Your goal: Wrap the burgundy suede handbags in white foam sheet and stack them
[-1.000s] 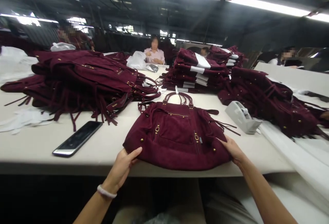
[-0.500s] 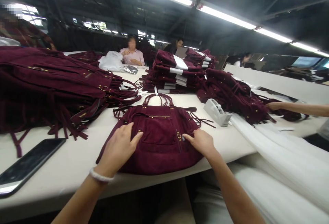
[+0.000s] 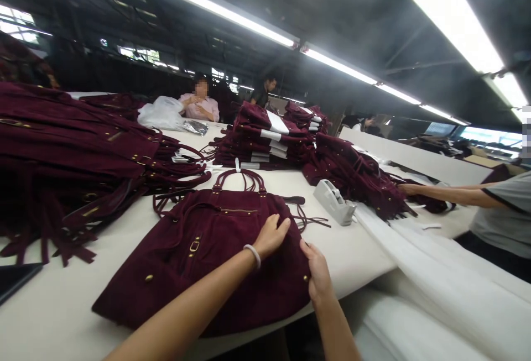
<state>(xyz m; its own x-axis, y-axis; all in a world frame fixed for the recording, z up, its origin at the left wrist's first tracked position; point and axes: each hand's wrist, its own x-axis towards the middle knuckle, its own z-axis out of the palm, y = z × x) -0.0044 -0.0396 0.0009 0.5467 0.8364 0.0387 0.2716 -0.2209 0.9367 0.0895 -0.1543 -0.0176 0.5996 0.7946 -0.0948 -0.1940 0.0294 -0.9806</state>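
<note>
A burgundy suede handbag (image 3: 230,229) lies on the table with its handles pointing away from me; a brass zip, a buckle and metal studs show on it. My left hand (image 3: 271,235) reaches across and rests on the bag's right front, fingers laid on the suede, and a pale band circles the wrist. At the right side edge, my right hand (image 3: 319,270) grips the bag, thumb on top and fingers out of sight underneath. Beyond the bag's right corner stands a grey tape dispenser (image 3: 334,202).
A large heap of burgundy bags (image 3: 78,145) fills the left. Stacked bags with white paper bands (image 3: 265,140) stand behind, more bags (image 3: 352,176) to their right. White sheeting (image 3: 431,261) drapes over the right edge. A co-worker's arm (image 3: 460,194) reaches in there; a phone-like dark slab (image 3: 19,279) lies left.
My left hand has crossed from the bag's left side to its right. My right hand has shifted onto the right edge. The bag sits closer, its lower left corner spread out, and the view has turned right.
</note>
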